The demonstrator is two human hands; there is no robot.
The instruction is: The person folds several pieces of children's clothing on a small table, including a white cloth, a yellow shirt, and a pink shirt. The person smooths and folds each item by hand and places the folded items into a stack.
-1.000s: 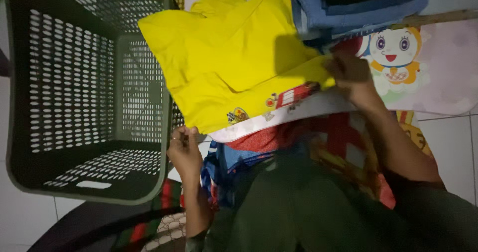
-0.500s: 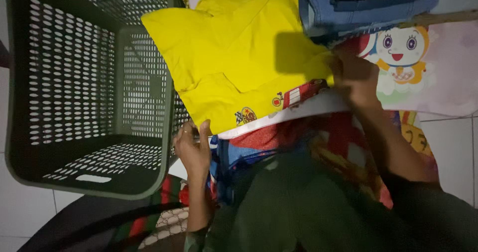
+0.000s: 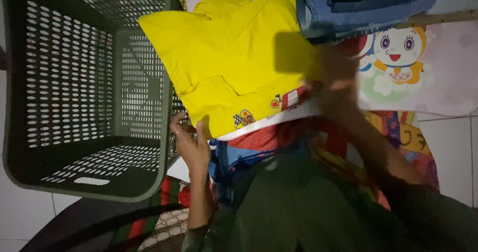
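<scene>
Nearest to me, low in the view, I see my dark green lap, and just beyond it my left hand (image 3: pixel 191 145) reaches up to the near left corner of the one yellow shirt (image 3: pixel 229 67), thumb and fingers closing loosely on the hem; I cannot tell whether the cloth is truly pinched. My right hand (image 3: pixel 333 72) is blurred at the shirt's right edge, so I cannot tell its grip either, though it lies against the cloth. The shirt lies half folded across a heap of red and blue clothes (image 3: pixel 259 142) on my knees, its long axis slanting from lower left to upper right, with the printed white-trimmed hem towards me and the collar end pointing away. Compared with half a second ago, my left hand has shifted slightly up and left along the hem, my right hand has gone from sharp to smeared with motion, and the shirt has barely moved. To the left stands one grey-green laundry basket (image 3: pixel 149 192), tipped so its open side faces me. Farther off, one stack of folded blue jeans (image 3: pixel 358 10) sits beyond the shirt, beside one pale mat with a cartoon cat (image 3: pixel 398 53) on the right.
</scene>
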